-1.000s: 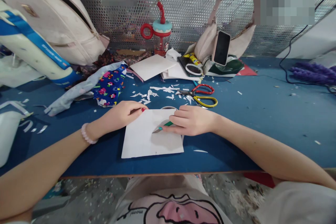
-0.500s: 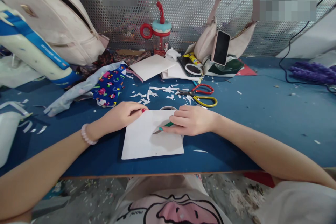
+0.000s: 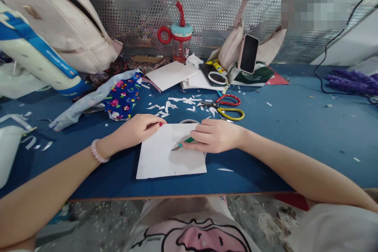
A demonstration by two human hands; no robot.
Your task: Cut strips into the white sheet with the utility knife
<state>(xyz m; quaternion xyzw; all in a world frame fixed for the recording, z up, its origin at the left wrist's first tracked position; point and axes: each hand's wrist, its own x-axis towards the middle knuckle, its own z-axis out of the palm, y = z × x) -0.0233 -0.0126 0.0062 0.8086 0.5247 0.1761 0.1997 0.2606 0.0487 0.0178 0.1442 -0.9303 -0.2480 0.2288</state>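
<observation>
A white sheet of stiff paper or card (image 3: 165,161) is between my hands, near the table's front edge. My left hand (image 3: 138,128) pinches its far left corner, thumb along the edge and the other fingers mostly hidden. My right hand (image 3: 214,136) is closed round a craft knife (image 3: 189,139) with a green handle, at the sheet's right side. The bare pointed blade slants left above or on the sheet; I cannot tell whether it touches. Behind the sheet shows the rim of a round object (image 3: 189,121), mostly covered.
Scissors (image 3: 223,106) with red and yellow handles lie beyond my right hand. White paper scraps (image 3: 184,102) litter the blue table (image 3: 295,126). Farther back are a lidded cup (image 3: 180,35), a phone (image 3: 249,54), a handbag (image 3: 230,49) and a backpack (image 3: 73,27). A patterned cloth (image 3: 122,96) lies left.
The sheet's near edge and the knife tip have shifted very slightly left. Both hands keep the same hold.
</observation>
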